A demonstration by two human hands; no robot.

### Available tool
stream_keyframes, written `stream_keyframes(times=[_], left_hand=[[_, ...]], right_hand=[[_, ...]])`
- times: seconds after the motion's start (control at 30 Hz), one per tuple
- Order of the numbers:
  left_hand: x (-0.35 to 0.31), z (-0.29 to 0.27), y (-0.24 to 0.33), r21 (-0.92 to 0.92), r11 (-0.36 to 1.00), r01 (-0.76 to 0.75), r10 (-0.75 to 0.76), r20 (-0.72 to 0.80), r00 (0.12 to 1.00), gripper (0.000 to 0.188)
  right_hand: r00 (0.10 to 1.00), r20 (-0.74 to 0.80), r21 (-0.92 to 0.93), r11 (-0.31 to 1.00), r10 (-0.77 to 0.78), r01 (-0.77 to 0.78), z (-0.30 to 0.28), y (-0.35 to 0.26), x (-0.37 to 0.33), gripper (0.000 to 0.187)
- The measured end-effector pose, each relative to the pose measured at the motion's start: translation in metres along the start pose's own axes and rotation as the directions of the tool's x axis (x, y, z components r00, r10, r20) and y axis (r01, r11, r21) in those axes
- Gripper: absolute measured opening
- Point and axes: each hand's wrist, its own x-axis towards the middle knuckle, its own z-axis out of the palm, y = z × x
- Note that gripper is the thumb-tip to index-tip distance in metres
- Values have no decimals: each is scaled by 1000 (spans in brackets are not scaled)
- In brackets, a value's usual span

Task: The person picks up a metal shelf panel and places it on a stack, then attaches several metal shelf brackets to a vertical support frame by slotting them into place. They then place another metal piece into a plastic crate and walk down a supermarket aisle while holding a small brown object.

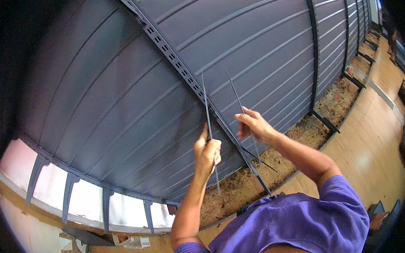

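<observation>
My left hand (207, 150) is closed around a long, thin dark strip (208, 112) that tapers toward its upper end. It stands nearly upright and crosses in front of the slotted metal upright (173, 58). To the right, my right hand (254, 124) pinches a second thin dark strip (234, 88), which leans to the left at the top. Its lower part shows faintly below the fingers. Both strips look like cable ties, but I cannot make out their heads. Another slim dark piece (262, 163) sticks out near the foot of the upright, below my right hand.
Dark grey ribbed back panels (253, 40) fill the view around the upright. Dirt and debris cover the base strip (225, 192), crossed by dark base brackets (325, 121). Wood-look floor (361, 149) runs along the right. Several dark brackets (68, 195) line the left edge.
</observation>
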Motion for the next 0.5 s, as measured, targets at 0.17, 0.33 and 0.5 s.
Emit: stream_keyframes(times=[0.17, 0.33, 0.5], left_hand=[[-15, 0, -42, 193, 978, -84, 71, 75, 995, 63], [-44, -9, -64, 178, 974, -139, 97, 227, 969, 58], [-61, -24, -74, 415, 818, -398, 298, 287, 911, 55]], right_hand=[[992, 37, 233, 967, -116, 105, 25, 50, -24, 46], [980, 82, 333, 932, -183, 146, 43, 76, -45, 37], [961, 83, 254, 938, -264, 235, 62, 95, -70, 33]])
